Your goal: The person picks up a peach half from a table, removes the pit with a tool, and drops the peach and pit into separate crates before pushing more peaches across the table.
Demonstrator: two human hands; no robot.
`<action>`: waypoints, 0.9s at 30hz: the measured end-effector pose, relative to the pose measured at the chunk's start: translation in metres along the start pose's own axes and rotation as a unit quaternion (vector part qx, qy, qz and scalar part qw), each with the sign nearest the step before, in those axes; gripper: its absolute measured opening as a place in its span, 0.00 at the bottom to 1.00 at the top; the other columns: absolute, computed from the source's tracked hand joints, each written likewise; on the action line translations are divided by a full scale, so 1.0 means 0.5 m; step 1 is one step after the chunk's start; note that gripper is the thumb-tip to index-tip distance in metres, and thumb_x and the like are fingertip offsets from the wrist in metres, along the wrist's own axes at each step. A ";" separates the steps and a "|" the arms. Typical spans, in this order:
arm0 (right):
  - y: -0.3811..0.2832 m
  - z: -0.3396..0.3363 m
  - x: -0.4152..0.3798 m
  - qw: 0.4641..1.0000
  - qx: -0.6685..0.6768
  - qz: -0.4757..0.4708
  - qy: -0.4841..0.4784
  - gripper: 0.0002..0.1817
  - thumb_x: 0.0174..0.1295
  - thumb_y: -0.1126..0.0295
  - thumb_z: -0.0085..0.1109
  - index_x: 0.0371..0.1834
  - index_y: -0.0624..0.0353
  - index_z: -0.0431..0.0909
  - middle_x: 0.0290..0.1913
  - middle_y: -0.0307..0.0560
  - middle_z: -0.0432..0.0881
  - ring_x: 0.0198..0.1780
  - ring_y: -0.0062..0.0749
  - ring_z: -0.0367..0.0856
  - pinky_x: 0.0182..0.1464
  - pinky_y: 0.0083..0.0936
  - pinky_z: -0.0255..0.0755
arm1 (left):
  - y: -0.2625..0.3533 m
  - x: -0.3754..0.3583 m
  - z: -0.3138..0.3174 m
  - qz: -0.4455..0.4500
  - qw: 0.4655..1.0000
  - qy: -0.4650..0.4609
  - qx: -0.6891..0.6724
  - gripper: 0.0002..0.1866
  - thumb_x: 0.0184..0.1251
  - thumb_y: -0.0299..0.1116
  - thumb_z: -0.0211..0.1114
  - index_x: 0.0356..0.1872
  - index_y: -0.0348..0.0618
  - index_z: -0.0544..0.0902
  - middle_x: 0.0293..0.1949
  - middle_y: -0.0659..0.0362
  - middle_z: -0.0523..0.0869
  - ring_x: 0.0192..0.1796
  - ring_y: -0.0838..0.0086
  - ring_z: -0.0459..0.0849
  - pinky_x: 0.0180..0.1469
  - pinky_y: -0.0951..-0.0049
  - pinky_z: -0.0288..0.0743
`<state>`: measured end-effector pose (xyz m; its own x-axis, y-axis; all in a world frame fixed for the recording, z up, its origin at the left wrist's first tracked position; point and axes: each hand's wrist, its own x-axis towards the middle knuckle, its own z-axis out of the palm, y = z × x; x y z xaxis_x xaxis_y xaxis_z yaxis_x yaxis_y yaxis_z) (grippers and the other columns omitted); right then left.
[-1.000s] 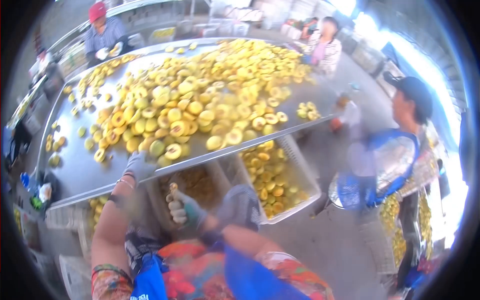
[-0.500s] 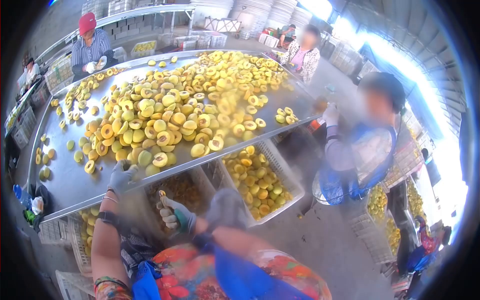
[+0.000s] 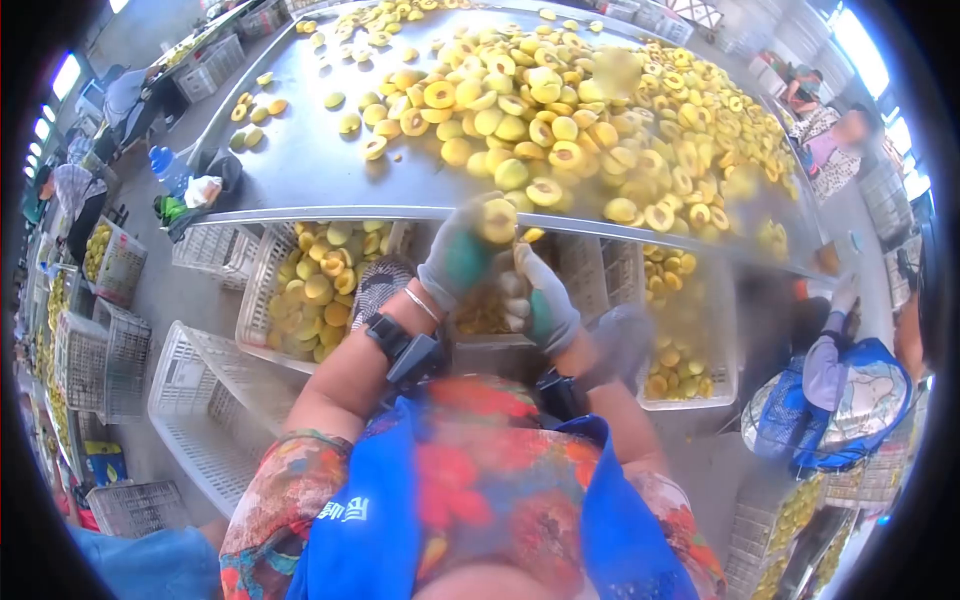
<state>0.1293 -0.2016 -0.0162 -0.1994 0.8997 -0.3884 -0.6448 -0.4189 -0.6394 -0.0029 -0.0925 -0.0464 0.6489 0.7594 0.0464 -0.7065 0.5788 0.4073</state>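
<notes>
My left hand [image 3: 455,262], in a grey and green glove, is closed around a yellow stone fruit half [image 3: 499,221], cut face showing its brown pit hollow. Beside it, my gloved right hand [image 3: 543,300] is wrapped around a small hand tool [image 3: 519,238], mostly hidden by the fingers. The tool's tip is right at the fruit's lower edge, with a yellow-orange piece [image 3: 533,235] by it. Both hands are at the near edge of the metal table [image 3: 310,160], above a crate [image 3: 480,318] holding brownish bits. A heap of halved fruit [image 3: 540,120] covers much of the tabletop.
Crates of fruit stand under the table edge, one at left [image 3: 318,285] and one at right [image 3: 688,340]. An empty white crate [image 3: 200,410] sits on the floor to my left. A co-worker in a blue apron [image 3: 830,400] is at right. A bottle [image 3: 168,170] and bags rest on the table's left corner.
My left hand has left the fruit heap and now holds a fruit half. My right hand has risen to meet it with the tool. The view has swung left and down.
</notes>
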 end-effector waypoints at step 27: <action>0.051 -0.008 0.026 0.921 -0.346 -0.175 0.039 0.20 0.80 0.57 0.44 0.64 0.58 0.70 0.44 0.39 0.78 0.35 0.17 0.75 0.31 0.16 0.71 | -0.036 -0.027 0.054 0.097 0.977 0.129 0.137 0.22 0.82 0.49 0.49 0.45 0.38 0.79 0.41 0.52 0.86 0.42 0.64 0.85 0.49 0.64 0.82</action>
<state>0.1134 -0.2010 -0.0403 0.0022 0.9941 -0.1080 -0.0300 -0.1079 -0.9937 0.0087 -0.1215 -0.0298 0.3927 0.9170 -0.0703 -0.6833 0.3421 0.6450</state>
